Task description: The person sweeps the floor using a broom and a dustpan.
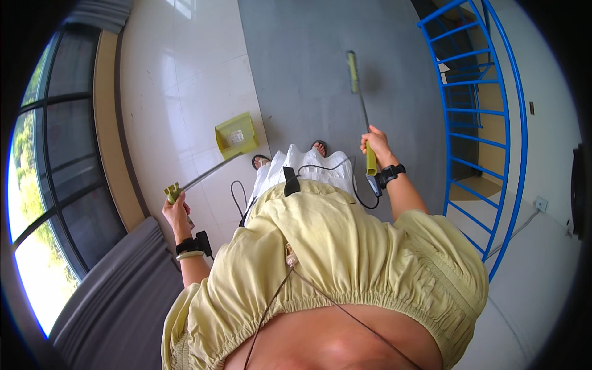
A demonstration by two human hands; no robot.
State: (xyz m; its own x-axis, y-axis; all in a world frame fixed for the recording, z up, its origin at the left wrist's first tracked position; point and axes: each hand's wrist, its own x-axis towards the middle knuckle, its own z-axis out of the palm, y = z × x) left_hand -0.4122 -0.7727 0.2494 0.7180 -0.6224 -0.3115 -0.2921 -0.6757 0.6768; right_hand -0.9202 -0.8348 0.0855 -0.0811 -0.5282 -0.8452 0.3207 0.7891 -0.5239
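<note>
At the left, my left hand (176,212) is closed around the top of the handle of a long-handled dustpan (233,127). Its yellow-green pan rests on the white tiles beside my foot, and something pale and shiny shows inside. My right hand (380,143) grips the yellow-green handle end of a small broom (353,71), whose thin grey shaft runs away from me. The broom head is over the grey floor, with a soft shadow beside it; whether it touches the floor I cannot tell. Both wrists wear black bands with devices.
Blue metal ladder-like rails (476,111) stand along the right, near a wall socket (541,204). Dark-framed windows (69,152) and a grey curtain (125,296) line the left. A black cable (365,203) loops by my skirt. My sandalled feet are on the floor just ahead.
</note>
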